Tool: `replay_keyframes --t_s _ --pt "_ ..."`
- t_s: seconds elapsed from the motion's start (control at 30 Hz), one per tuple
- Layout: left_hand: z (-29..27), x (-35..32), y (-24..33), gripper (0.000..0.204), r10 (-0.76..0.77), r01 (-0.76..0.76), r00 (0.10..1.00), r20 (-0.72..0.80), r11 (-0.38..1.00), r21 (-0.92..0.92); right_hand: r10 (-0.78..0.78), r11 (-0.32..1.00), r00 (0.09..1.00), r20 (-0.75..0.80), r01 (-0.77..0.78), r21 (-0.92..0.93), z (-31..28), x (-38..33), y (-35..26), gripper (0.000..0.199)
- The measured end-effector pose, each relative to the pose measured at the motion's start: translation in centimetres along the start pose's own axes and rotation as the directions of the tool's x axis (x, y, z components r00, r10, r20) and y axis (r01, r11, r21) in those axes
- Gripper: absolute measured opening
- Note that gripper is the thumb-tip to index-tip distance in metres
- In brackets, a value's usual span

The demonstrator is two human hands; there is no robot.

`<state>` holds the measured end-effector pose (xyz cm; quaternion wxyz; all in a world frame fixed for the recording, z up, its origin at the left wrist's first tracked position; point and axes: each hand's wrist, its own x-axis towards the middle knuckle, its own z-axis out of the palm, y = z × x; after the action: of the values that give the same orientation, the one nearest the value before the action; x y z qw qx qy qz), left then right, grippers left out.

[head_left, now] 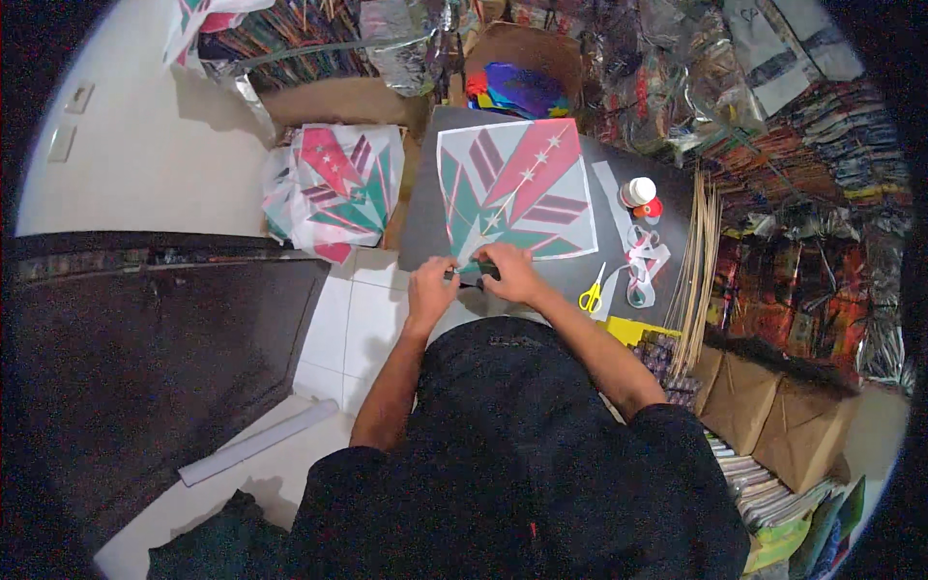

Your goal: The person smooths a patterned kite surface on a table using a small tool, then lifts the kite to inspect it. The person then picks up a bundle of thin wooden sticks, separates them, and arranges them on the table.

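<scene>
A paper kite (464,198) with red, green and white shapes, purple stripes and stars lies on the dark tabletop (420,217). A thin bamboo stick (527,179) runs diagonally across it. At the kite's near corner, by the table edge, my left hand (432,290) has its fingers closed on the paper. Just beside it my right hand (512,274) pinches the same corner from the other side. My fingers partly cover that corner, so its exact fold cannot be made out. To the right of the kite lie yellow-handled scissors (592,295), blades pointing away.
A white-lidded jar (638,191), curled paper scraps (643,266) and long bamboo sticks (698,271) occupy the table's right side. Similar printed paper (338,184) is heaped at the left. Cardboard boxes (773,406) stand at the right; a white roll (256,443) lies on the floor.
</scene>
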<state>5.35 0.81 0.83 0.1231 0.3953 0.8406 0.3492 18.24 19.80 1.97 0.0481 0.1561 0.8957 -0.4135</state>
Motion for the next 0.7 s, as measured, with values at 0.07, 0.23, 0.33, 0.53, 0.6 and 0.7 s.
replay_keyframes --t_s 0.07,0.23,0.33,0.53,0.6,0.7 --pt "0.1 0.1 -0.1 0.018 -0.01 0.009 1.0 0.023 1.0 0.023 0.006 0.999 0.998 0.062 -0.004 -0.036 0.3 0.8 -0.4 0.05" --pt "0.2 0.0 -0.3 0.017 -0.047 0.041 0.997 0.062 0.996 0.085 0.028 0.997 0.991 0.127 -0.018 -0.075 0.7 2.2 -0.8 0.052" --pt "0.6 0.1 -0.5 0.016 -0.05 0.047 0.998 0.043 0.996 0.07 0.009 0.996 0.994 0.111 0.002 -0.092 1.1 2.6 -0.4 0.052" --pt "0.8 -0.1 -1.0 0.013 -0.072 0.07 0.997 0.043 0.997 0.028 0.017 0.993 0.993 0.115 -0.003 -0.12 1.3 3.1 -0.4 0.05" --pt "1.1 -0.1 -1.3 0.01 -0.127 0.128 0.989 0.078 0.992 -0.015 0.013 0.993 0.992 0.123 0.002 -0.121 1.1 3.1 -0.6 0.05" --pt "1.2 0.1 -1.5 0.01 -0.129 0.13 0.989 0.072 0.992 -0.01 0.007 0.993 0.991 0.134 0.009 -0.118 0.7 3.2 -0.9 0.051"
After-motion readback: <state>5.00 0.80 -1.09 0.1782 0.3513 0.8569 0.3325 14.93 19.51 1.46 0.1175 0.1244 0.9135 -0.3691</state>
